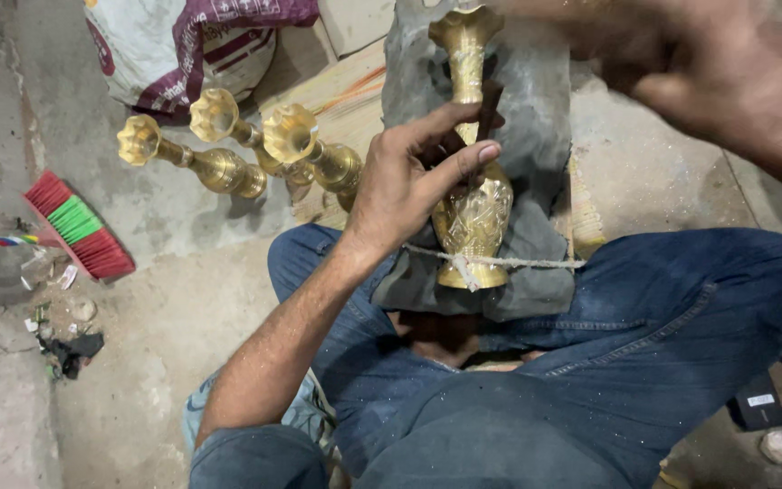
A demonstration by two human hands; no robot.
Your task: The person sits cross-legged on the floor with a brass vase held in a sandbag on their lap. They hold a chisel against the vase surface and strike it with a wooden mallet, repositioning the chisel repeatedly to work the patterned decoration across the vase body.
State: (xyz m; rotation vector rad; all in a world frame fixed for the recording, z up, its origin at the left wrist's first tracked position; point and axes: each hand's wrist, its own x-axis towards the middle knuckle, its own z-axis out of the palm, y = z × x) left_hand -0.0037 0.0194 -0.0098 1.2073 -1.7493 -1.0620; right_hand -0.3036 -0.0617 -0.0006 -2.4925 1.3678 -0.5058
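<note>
Four brass vases share this concrete floor point(183, 290), but only one is under a person's hands. That brass vase point(472, 213) lies lengthwise on a grey cloth point(536, 118) propped against the person's legs in blue jeans point(662, 326), its neck pointing away from the body and its base nearest the lap. A thin string point(527, 263) crosses the cloth just above the base. The left hand point(405, 181) rests on the rounded belly of the vase, its grip pinching a slim dark tool point(491, 100) between thumb and forefinger, the tool's tip set against the neck. The right hand point(681, 54) is raised above and to the right of the vase, blurred; whether its grip is pressed together or spread cannot be told, nor whether it holds anything.

To the left, three more vases point(237, 149) lie on their sides close together, flared mouths turned towards the camera, beside a flat wooden board point(346, 91). Behind them slumps a white and maroon sack point(183, 45). A broom point(79, 231) with red and green bristles lies at the left edge, near scraps of litter point(70, 349)
</note>
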